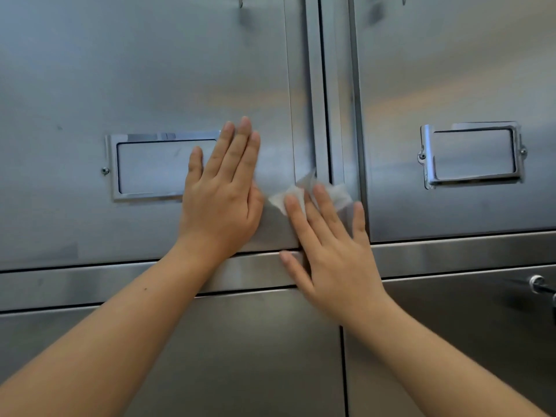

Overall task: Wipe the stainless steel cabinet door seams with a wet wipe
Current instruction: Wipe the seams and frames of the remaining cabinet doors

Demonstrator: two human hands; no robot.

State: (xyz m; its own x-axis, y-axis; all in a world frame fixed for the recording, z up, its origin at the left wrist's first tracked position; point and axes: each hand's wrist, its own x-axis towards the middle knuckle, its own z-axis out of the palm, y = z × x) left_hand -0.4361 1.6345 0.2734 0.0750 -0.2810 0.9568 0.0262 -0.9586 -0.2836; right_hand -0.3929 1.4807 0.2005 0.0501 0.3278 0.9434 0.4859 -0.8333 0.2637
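A: Where is the wet wipe (pixel 310 195) relative to the seam?

B: It is pinned flat under the spread fingers of the right hand (pixel 334 257), at the lower end of the vertical seam (pixel 325 94) between the two upper doors. The seam's long axis runs straight up from the fingertips.

A: And the left hand (pixel 222 197)?

B: It is laid open and flat on the left door (pixel 144 70), beside the label holder (pixel 156 165); nothing is gripped. The right hand is judged nearer the seam, so an upward stroke is favoured.
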